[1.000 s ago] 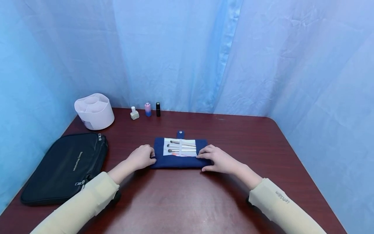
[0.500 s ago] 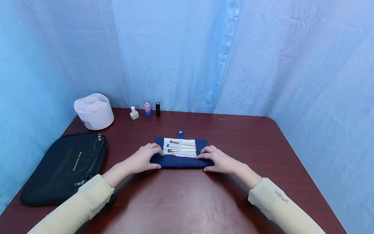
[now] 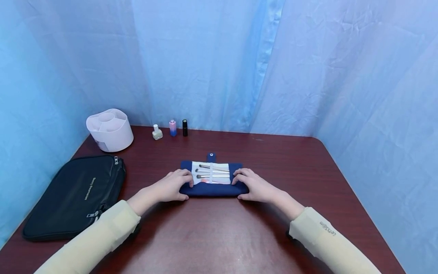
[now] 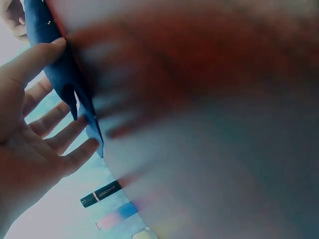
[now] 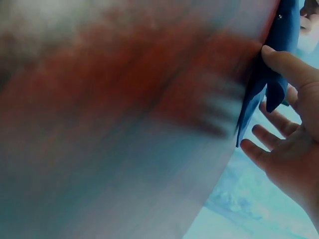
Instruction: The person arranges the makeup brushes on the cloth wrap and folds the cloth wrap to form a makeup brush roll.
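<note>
A navy cloth makeup brush roll (image 3: 215, 190) lies on the table with its near part folded over. Several makeup brushes (image 3: 204, 176) show on its white lining, under a pale elastic strap. At the left end my left hand (image 3: 172, 186) grips the fold, thumb at the near edge and fingers over the top. My right hand (image 3: 256, 186) holds the other end in the same way. Both wrist views show a thumb (image 4: 56, 47) on the blue cloth and the other fingers spread behind it. A snap tab (image 3: 211, 156) sticks out from the far side.
A black zipped case (image 3: 73, 198) lies at the left, with a white divided organizer (image 3: 113, 133) behind it. Along the back stand a nail polish bottle (image 3: 157, 133), a pink-and-blue bottle (image 3: 172, 128) and a black tube (image 3: 185, 128). Blue curtains (image 3: 212, 68) enclose the table.
My left hand has shifted right and inward along the roll, its fingers now over the fold. The right hand has barely moved, and the near fold sits slightly higher on the lining.
</note>
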`<move>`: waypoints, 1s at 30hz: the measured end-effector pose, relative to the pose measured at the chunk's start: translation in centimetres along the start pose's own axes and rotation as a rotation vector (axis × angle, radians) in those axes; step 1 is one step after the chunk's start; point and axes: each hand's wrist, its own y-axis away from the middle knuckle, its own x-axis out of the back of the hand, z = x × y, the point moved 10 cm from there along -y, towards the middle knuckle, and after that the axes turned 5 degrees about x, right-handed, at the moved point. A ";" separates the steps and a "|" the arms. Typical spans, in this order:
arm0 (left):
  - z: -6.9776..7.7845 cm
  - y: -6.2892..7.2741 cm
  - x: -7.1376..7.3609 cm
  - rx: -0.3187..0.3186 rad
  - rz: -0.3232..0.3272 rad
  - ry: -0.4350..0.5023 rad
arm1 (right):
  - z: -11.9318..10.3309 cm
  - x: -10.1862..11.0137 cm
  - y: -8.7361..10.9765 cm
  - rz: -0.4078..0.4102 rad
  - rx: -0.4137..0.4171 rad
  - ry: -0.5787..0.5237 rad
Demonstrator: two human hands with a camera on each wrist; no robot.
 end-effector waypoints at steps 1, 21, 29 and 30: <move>0.0 -0.1 0.0 0.000 -0.012 -0.005 | 0.1 0.1 -0.1 0.005 -0.003 -0.004; -3.6 -4.0 2.9 0.053 -0.125 0.121 | 5.0 1.1 -3.9 -0.092 -0.088 -0.151; -5.3 -5.9 3.3 0.130 -0.111 0.091 | 6.7 0.7 -5.1 -0.105 -0.129 -0.183; -5.5 -6.1 3.3 0.132 -0.108 0.090 | 6.9 0.6 -5.1 -0.110 -0.138 -0.188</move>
